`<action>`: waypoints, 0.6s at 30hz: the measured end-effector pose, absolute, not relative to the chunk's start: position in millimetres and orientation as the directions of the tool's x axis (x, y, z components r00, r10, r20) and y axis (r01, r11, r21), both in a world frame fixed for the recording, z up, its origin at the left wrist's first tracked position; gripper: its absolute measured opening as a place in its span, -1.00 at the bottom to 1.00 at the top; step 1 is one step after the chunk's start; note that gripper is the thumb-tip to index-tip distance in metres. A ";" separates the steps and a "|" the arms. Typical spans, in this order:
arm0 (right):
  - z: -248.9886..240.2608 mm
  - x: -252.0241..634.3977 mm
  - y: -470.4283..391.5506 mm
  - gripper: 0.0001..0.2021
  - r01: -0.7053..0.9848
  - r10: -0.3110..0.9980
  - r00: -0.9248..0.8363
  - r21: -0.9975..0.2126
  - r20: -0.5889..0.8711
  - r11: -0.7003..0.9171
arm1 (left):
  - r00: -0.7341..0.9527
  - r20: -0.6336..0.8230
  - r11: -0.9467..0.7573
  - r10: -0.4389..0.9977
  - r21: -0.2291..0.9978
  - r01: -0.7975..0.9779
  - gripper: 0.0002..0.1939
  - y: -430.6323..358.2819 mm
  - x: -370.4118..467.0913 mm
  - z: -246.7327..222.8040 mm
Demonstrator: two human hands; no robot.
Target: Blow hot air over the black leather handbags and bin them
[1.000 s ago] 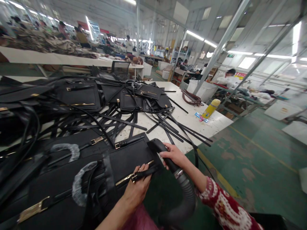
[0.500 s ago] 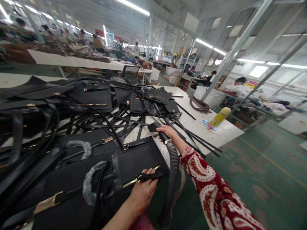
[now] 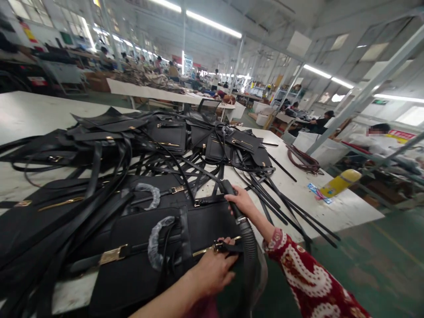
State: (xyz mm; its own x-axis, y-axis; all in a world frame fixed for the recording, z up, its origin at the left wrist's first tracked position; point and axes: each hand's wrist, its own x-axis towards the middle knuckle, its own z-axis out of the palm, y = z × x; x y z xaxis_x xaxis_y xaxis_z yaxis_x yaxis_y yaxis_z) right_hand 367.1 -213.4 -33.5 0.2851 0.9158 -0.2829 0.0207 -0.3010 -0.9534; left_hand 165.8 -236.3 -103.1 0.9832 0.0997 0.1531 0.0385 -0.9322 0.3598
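I look into a long workshop hall with bright tube lamps, and below me stands one white table (image 3: 351, 210), largely covered with black leather work. I count two hands. The right hand (image 3: 241, 201) is closed around one black nozzle (image 3: 228, 189), and from under this grip one ridged grey hose (image 3: 247, 238) goes down beside the table edge. The left hand (image 3: 215, 267) is half curled on the black bag (image 3: 212, 221) just below the nozzle; one buckled strap (image 3: 232, 248) crosses its fingers, but how firmly they hold it I cannot tell. Left of this hand I count two curved handles (image 3: 153, 247), both wrapped in clear plastic. Beyond the hands lies a heap of bag pieces (image 3: 170, 134) with gold zips, and around it the loose straps (image 3: 308, 212) are too tangled to count.

To the right of the right grip there are one yellow bottle (image 3: 342, 183), tilted, one blue packet (image 3: 313, 190) just beside it, and one brown coil (image 3: 306, 165). The packet's print and the red-and-yellow sign (image 3: 402, 136) farther right are too small to read. Behind the coil stands a white bin (image 3: 331, 150); its contents I cannot see.
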 end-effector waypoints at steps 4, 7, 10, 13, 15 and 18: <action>-10.1 327.8 -209.4 -0.57 0.025 0.954 0.061 -0.955 -0.294 -0.296 | 0.991 0.084 -0.911 0.101 0.408 0.058 -0.82 -214.6 121.9 -76.2; -6.5 309.7 -202.4 -0.68 0.006 0.913 -0.170 -0.927 -0.371 -0.376 | 0.931 0.226 -0.929 0.287 0.303 0.213 -0.83 -190.3 84.8 -79.1; -13.6 300.8 -182.9 -0.73 0.055 0.845 -0.288 -0.888 -0.451 -0.456 | 0.805 0.426 -0.911 0.412 0.191 0.365 -0.75 -172.0 60.7 -96.5; -21.0 291.5 -157.8 -0.75 0.098 0.820 -0.301 -0.871 -0.486 -0.481 | 0.759 0.500 -0.908 0.416 0.189 0.374 -0.74 -166.9 52.3 -110.7; -23.6 281.0 -141.4 -0.76 0.114 0.825 -0.292 -0.874 -0.484 -0.473 | 0.761 0.499 -0.909 0.415 0.199 0.366 -0.75 -167.4 51.8 -113.7; -23.2 262.8 -121.8 -0.74 0.140 0.847 -0.265 -0.888 -0.460 -0.438 | 0.788 0.472 -0.918 0.395 0.182 0.351 -0.72 -168.4 52.2 -111.3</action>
